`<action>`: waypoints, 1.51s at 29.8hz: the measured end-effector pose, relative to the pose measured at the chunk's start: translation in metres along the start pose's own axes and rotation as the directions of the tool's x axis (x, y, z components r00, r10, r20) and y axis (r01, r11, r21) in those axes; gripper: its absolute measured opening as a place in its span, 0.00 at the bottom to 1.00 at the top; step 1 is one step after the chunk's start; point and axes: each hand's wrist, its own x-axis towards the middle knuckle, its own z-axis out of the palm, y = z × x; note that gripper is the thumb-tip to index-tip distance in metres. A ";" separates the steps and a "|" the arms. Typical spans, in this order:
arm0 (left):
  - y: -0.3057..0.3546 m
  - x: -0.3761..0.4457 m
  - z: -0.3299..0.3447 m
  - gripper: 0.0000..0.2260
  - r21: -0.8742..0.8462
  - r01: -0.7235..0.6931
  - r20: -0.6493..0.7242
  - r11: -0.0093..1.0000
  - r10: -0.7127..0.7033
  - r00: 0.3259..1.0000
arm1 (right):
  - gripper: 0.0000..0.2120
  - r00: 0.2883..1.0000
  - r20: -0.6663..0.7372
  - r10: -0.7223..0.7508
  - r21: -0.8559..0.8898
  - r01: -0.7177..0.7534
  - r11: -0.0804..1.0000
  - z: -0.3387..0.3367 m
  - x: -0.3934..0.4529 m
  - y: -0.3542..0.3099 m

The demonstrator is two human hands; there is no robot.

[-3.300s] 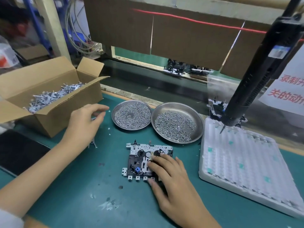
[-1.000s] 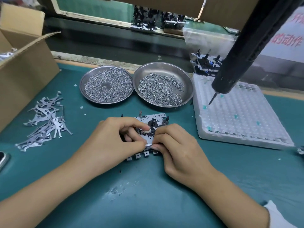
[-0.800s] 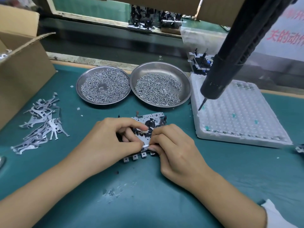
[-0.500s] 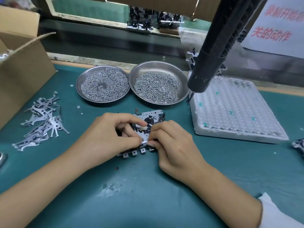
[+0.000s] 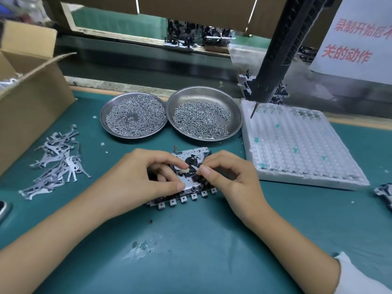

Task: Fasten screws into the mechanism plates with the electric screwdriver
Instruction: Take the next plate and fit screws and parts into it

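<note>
From the head view, the mechanism plate (image 5: 191,177) is lying flat on the green counter (image 5: 191,251), around its middle and just in front of the two steel dishes. The left hand (image 5: 135,179) is resting on the plate's left part, its grip closed with thumb and forefinger pinching a small flat metal piece (image 5: 186,184) against the plate. The right hand (image 5: 231,179) is sitting on the plate's right part, fingers curled, its grip pinching the same piece from the other side near a black wheel (image 5: 192,161).

The left dish (image 5: 133,118) and the right dish (image 5: 204,119) are touching each other toward the counter's far edge, each holding a heap of screws. The electric screwdriver (image 5: 273,66) is hanging tilted, untouched by either hand, its bit pointing at the far left corner of a white foam tray (image 5: 297,145) at the counter's right side. A scatter of metal levers (image 5: 55,164) is lying near the counter's left edge, beside an open cardboard box (image 5: 31,107).
</note>
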 end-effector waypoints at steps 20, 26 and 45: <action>-0.020 0.078 -0.038 0.09 0.529 0.330 -0.548 0.782 0.018 0.836 | 0.14 0.990 -0.142 -0.020 -0.028 0.016 0.999 0.001 -0.001 0.006; -0.018 0.064 -0.031 0.07 0.545 0.246 -0.664 0.802 0.232 0.711 | 0.15 0.989 -0.140 -0.048 -0.040 0.042 0.998 0.000 0.001 0.003; -0.017 0.045 -0.025 0.04 0.244 -0.141 -0.731 0.960 0.277 0.623 | 0.06 0.974 -0.137 -0.180 -0.243 0.143 0.960 0.005 0.007 -0.007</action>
